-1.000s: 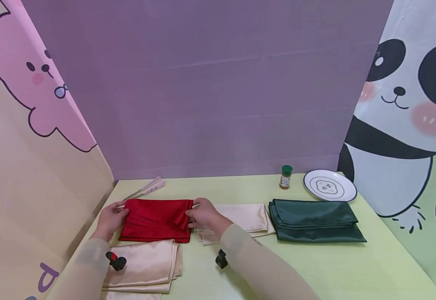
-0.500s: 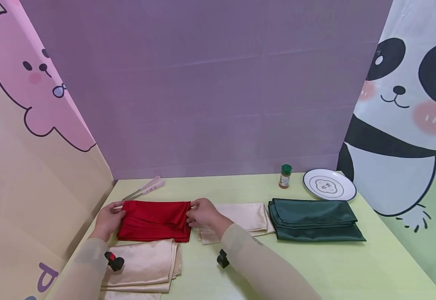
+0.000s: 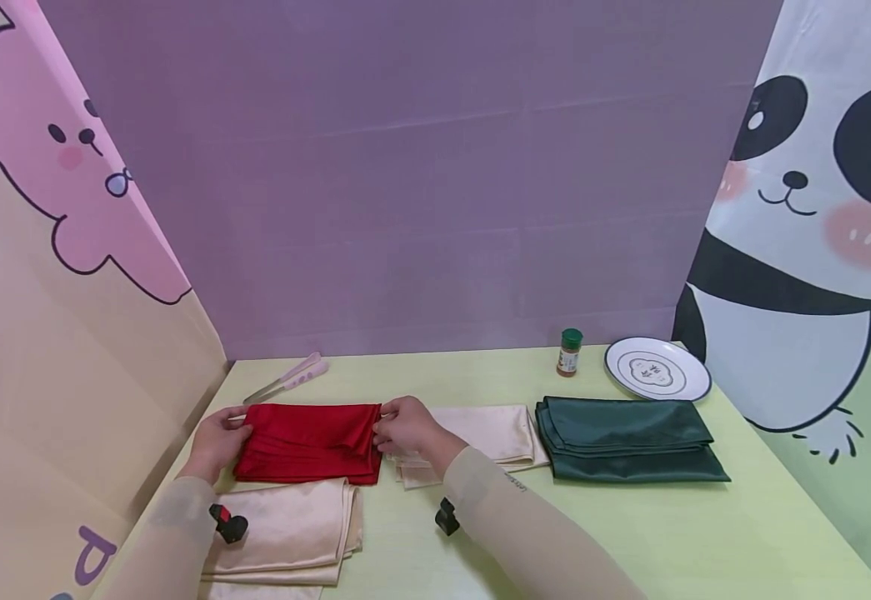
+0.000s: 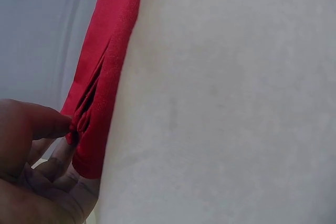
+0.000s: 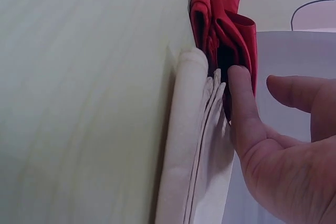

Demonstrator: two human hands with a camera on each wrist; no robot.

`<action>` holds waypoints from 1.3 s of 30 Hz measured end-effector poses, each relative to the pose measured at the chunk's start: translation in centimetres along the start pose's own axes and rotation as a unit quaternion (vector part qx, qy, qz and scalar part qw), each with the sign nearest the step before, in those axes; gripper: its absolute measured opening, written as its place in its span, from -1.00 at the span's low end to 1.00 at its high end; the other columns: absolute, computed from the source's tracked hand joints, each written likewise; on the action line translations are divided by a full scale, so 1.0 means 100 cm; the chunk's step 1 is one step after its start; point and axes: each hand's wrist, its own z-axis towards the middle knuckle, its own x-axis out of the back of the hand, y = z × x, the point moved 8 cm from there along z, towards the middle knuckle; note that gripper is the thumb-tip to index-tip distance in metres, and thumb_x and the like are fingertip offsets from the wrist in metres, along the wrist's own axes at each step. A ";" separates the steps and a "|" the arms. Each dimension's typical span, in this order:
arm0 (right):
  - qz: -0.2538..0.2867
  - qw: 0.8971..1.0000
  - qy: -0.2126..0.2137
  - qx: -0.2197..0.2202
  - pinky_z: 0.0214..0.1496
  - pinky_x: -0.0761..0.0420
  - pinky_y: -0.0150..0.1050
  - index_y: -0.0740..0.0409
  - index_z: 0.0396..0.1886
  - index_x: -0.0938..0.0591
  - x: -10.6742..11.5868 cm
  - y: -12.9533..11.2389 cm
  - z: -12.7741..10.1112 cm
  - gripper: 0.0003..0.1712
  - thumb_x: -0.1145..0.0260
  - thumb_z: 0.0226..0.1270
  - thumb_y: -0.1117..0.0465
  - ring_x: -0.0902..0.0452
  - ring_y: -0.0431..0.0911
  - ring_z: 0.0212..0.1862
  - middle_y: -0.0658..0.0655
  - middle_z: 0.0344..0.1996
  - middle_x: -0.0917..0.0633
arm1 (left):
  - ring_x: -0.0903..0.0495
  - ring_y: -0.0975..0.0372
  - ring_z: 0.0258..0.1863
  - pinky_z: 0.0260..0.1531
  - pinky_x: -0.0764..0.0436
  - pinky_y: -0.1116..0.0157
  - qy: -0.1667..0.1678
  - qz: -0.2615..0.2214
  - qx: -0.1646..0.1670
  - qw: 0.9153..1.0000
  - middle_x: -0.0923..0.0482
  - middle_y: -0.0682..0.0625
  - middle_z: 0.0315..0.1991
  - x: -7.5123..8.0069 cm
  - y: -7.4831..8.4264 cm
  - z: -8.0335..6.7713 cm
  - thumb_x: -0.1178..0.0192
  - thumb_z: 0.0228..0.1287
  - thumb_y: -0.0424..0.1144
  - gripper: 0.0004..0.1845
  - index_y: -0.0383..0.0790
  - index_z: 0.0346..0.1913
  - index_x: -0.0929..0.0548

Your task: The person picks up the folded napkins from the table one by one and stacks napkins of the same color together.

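Note:
A folded, shiny red cloth lies at the left of the table. My left hand pinches its left edge between thumb and fingers, as the left wrist view shows the red cloth at the fingertips. At the opposite edge is my right hand. In the right wrist view, a straight finger of the right hand touches the open folds of the red cloth, while the thumb stands apart from it. A folded cream cloth lies below and right of that hand.
Another cream cloth stack lies in front of the red one, partly under the left forearm. To the right lies a folded dark green cloth. Behind are pink-handled scissors, a green-capped jar and a white plate.
The back edge of the red cloth has come down slightly and lies flatter. Both hands have stayed at its sides, with only small finger shifts.

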 end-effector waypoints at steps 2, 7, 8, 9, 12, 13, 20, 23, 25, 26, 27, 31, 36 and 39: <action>0.002 1.000 -0.002 0.002 -0.09 -0.78 -0.06 0.54 0.38 -0.41 0.000 0.000 0.000 -0.42 -0.28 0.40 0.49 -0.76 0.10 -0.17 0.28 -0.14 -0.70 | -0.72 0.11 -0.14 -0.34 -0.57 0.46 -0.002 0.000 0.001 1.000 -0.63 -0.47 0.11 0.000 -0.001 0.000 -0.20 0.42 -0.45 -0.54 -0.52 0.33 -0.52; 0.003 1.000 -0.005 0.007 -0.06 -0.78 -0.02 0.54 0.38 -0.40 0.001 -0.002 0.000 -0.41 -0.29 0.39 0.48 -0.75 0.17 -0.11 0.30 -0.11 -0.70 | -0.72 0.10 -0.13 -0.34 -0.59 0.46 -0.010 -0.009 0.008 1.000 -0.61 -0.49 0.14 0.000 -0.007 0.003 -0.23 0.41 -0.46 -0.54 -0.53 0.32 -0.51; 0.002 1.000 -0.005 0.008 -0.06 -0.78 -0.02 0.54 0.38 -0.41 0.001 -0.002 0.000 -0.41 -0.29 0.39 0.48 -0.76 0.15 -0.13 0.30 -0.12 -0.70 | -0.72 0.11 -0.13 -0.34 -0.59 0.46 -0.011 -0.011 0.009 1.000 -0.60 -0.49 0.14 0.000 -0.008 0.004 -0.24 0.41 -0.46 -0.53 -0.54 0.32 -0.51; 0.002 1.000 -0.005 0.008 -0.06 -0.78 -0.02 0.55 0.38 -0.41 0.001 -0.002 0.001 -0.41 -0.29 0.39 0.48 -0.76 0.12 -0.15 0.29 -0.13 -0.70 | -0.72 0.12 -0.14 -0.34 -0.60 0.45 -0.013 -0.014 0.011 1.000 -0.60 -0.50 0.15 0.000 -0.009 0.004 -0.24 0.40 -0.46 -0.53 -0.54 0.32 -0.51; 0.001 1.000 -0.007 0.008 -0.06 -0.78 -0.04 0.55 0.37 -0.42 0.002 -0.001 0.002 -0.42 -0.29 0.38 0.48 -0.75 0.04 -0.19 0.26 -0.16 -0.70 | -0.72 0.10 -0.13 -0.33 -0.61 0.45 -0.015 -0.016 0.012 1.000 -0.60 -0.49 0.15 0.000 -0.012 0.005 -0.25 0.41 -0.46 -0.55 -0.54 0.31 -0.52; 0.000 1.000 -0.007 0.009 -0.05 -0.77 -0.03 0.55 0.37 -0.42 0.003 -0.001 0.002 -0.42 -0.29 0.38 0.48 -0.75 0.03 -0.19 0.26 -0.16 -0.70 | -0.72 0.08 -0.11 -0.33 -0.61 0.45 -0.014 -0.015 0.012 1.000 -0.60 -0.48 0.14 0.000 -0.011 0.005 -0.25 0.41 -0.45 -0.55 -0.53 0.30 -0.53; -0.022 0.999 -0.018 0.020 -0.02 -0.77 -0.03 0.54 0.39 -0.41 0.001 -0.004 -0.001 -0.35 -0.26 0.28 0.50 -0.77 0.07 -0.15 0.24 -0.14 -0.70 | -0.69 -0.03 -0.05 -0.31 -0.59 0.45 -0.012 0.007 0.005 1.000 -0.63 -0.46 0.11 0.000 -0.007 0.003 -0.24 0.42 -0.45 -0.59 -0.56 0.26 -0.55; -0.024 0.999 -0.019 0.018 -0.03 -0.77 -0.06 0.53 0.39 -0.41 0.000 -0.003 -0.002 -0.33 -0.29 0.27 0.50 -0.75 -0.01 -0.18 0.23 -0.14 -0.69 | -0.70 0.01 -0.09 -0.33 -0.60 0.43 -0.014 0.007 0.005 1.000 -0.64 -0.45 0.09 0.000 -0.006 0.001 -0.24 0.42 -0.46 -0.59 -0.57 0.26 -0.55; -0.022 0.999 -0.016 0.019 -0.05 -0.77 -0.09 0.52 0.39 -0.42 0.000 -0.002 -0.001 -0.35 -0.28 0.28 0.50 -0.74 -0.04 -0.19 0.23 -0.14 -0.67 | -0.70 0.05 -0.13 -0.33 -0.61 0.42 -0.018 0.004 0.005 1.000 -0.64 -0.44 0.08 0.000 -0.006 0.001 -0.23 0.42 -0.46 -0.59 -0.58 0.26 -0.54; -0.019 1.000 -0.016 0.019 -0.06 -0.77 -0.09 0.52 0.39 -0.42 0.000 -0.002 -0.001 -0.35 -0.28 0.29 0.50 -0.73 -0.05 -0.19 0.23 -0.13 -0.66 | -0.70 0.06 -0.14 -0.34 -0.61 0.41 -0.020 0.003 0.004 1.000 -0.64 -0.45 0.08 0.000 -0.006 0.001 -0.23 0.42 -0.46 -0.59 -0.59 0.26 -0.53; -0.020 0.999 -0.015 0.020 -0.06 -0.78 -0.10 0.52 0.40 -0.42 0.000 -0.001 -0.001 -0.35 -0.29 0.29 0.50 -0.73 -0.05 -0.19 0.23 -0.12 -0.66 | -0.70 0.08 -0.14 -0.34 -0.61 0.41 -0.021 0.002 0.005 1.000 -0.64 -0.44 0.08 0.000 -0.006 0.001 -0.23 0.43 -0.46 -0.59 -0.58 0.26 -0.54; -0.028 0.999 -0.013 0.025 -0.07 -0.78 -0.11 0.52 0.41 -0.40 -0.001 -0.001 -0.001 -0.34 -0.28 0.31 0.49 -0.74 -0.01 -0.17 0.25 -0.10 -0.65 | -0.70 0.06 -0.12 -0.33 -0.62 0.40 -0.024 0.003 0.007 1.000 -0.63 -0.45 0.10 0.000 -0.009 0.003 -0.23 0.43 -0.45 -0.58 -0.57 0.27 -0.53; -0.035 0.999 -0.016 0.025 -0.05 -0.77 -0.11 0.52 0.43 -0.40 -0.001 -0.002 -0.004 -0.33 -0.28 0.32 0.48 -0.75 0.04 -0.10 0.26 -0.07 -0.64 | -0.67 -0.13 0.02 -0.25 -0.67 0.34 -0.027 0.016 0.007 0.999 -0.59 -0.48 0.16 0.000 -0.012 0.002 -0.22 0.45 -0.41 -0.56 -0.56 0.30 -0.51; -0.032 0.999 -0.019 0.027 -0.03 -0.77 -0.12 0.53 0.43 -0.39 -0.001 -0.001 -0.004 -0.34 -0.29 0.35 0.47 -0.75 0.04 -0.07 0.25 -0.05 -0.62 | -0.64 -0.19 0.09 -0.21 -0.68 0.34 -0.028 0.015 0.005 0.999 -0.56 -0.49 0.20 0.001 -0.012 0.000 -0.21 0.47 -0.40 -0.54 -0.55 0.33 -0.49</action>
